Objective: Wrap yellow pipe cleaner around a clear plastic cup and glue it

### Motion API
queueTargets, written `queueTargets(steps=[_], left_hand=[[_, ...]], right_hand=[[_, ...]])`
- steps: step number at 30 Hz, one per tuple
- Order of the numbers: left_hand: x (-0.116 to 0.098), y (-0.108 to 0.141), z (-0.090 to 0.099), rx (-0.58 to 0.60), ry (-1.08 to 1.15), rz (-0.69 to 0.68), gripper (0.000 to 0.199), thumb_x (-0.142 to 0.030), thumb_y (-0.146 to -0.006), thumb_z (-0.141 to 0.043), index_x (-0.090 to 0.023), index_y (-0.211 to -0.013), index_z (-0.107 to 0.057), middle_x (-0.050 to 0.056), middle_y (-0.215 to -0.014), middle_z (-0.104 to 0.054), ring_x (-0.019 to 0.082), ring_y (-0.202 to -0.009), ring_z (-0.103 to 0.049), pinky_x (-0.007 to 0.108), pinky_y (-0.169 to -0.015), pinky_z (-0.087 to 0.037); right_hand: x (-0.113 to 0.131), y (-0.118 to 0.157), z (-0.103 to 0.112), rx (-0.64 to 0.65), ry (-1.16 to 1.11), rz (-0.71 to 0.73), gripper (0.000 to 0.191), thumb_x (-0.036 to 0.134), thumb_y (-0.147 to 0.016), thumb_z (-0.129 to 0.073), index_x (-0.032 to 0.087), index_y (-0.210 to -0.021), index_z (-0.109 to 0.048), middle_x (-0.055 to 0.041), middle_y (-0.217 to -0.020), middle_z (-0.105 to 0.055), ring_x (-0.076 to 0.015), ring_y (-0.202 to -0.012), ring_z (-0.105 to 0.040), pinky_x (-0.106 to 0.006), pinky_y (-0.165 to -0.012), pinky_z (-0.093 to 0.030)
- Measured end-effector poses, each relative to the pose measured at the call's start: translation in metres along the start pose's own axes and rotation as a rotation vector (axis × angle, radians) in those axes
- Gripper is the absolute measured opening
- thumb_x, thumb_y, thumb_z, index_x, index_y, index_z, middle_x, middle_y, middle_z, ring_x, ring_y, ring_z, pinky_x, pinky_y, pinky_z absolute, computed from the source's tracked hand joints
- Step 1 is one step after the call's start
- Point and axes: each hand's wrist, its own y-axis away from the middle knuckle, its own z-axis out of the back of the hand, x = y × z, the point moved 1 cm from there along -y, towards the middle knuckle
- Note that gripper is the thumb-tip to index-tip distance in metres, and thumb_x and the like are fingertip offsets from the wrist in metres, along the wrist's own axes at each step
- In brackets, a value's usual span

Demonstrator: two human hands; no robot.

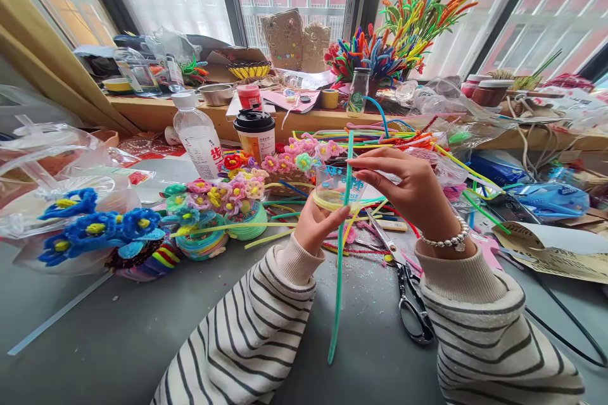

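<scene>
My left hand [313, 226] is closed around a small clear plastic cup [330, 178] with blue printing. A pale yellow pipe cleaner [325, 204] circles the cup's lower part. Across the cup's near side runs a long green pipe cleaner [337, 297], its lower end hanging down past my left hand, whose thumb presses on it. My right hand [408, 186] pinches this green pipe cleaner near its top with thumb and forefinger. Below my right hand lie black-handled scissors [407, 294] on the grey table [361, 367].
Pipe-cleaner flowers stand at left: blue ones [95, 228] and pastel ones [232, 193]. Behind them are a water bottle [196, 139] and a lidded paper cup [255, 139]. Loose coloured pipe cleaners [403, 138] spread behind my hands. A crowded sill [304, 119] runs along the windows.
</scene>
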Motion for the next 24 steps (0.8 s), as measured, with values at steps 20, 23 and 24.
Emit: queueTargets(steps=[20,23,24], left_hand=[[0.0009,0.0022,-0.0012,0.011,0.002,-0.071,0.043,-0.022,-0.058,-0.073,-0.02,-0.097,-0.056,0.003,-0.1,-0.063,0.021,-0.103,-0.054,0.036,-0.092,-0.037],[0.0002,0.002,-0.0015,0.007,-0.003,-0.075,0.043,-0.021,-0.058,-0.074,-0.02,-0.097,-0.056,0.003,-0.099,-0.063,0.02,-0.1,-0.055,0.034,-0.091,-0.038],[0.0,0.0019,-0.0015,0.007,-0.002,-0.076,0.043,-0.021,-0.058,-0.074,-0.02,-0.097,-0.056,0.003,-0.098,-0.063,0.019,-0.1,-0.055,0.034,-0.09,-0.038]], right_hand=[[0.0008,-0.0004,-0.0049,0.072,-0.086,-0.075,0.016,0.034,-0.074,-0.061,0.019,-0.076,-0.065,-0.0038,-0.079,-0.065,-0.0153,-0.077,-0.059,-0.031,-0.073,-0.045],[0.0009,-0.0007,-0.0052,0.075,-0.089,-0.091,0.017,0.035,-0.074,-0.061,0.018,-0.075,-0.065,-0.0042,-0.077,-0.065,-0.015,-0.075,-0.058,-0.03,-0.071,-0.045],[0.001,-0.0007,-0.0052,0.075,-0.089,-0.092,0.018,0.035,-0.074,-0.061,0.018,-0.075,-0.065,-0.0041,-0.076,-0.065,-0.0148,-0.074,-0.058,-0.03,-0.071,-0.045]])
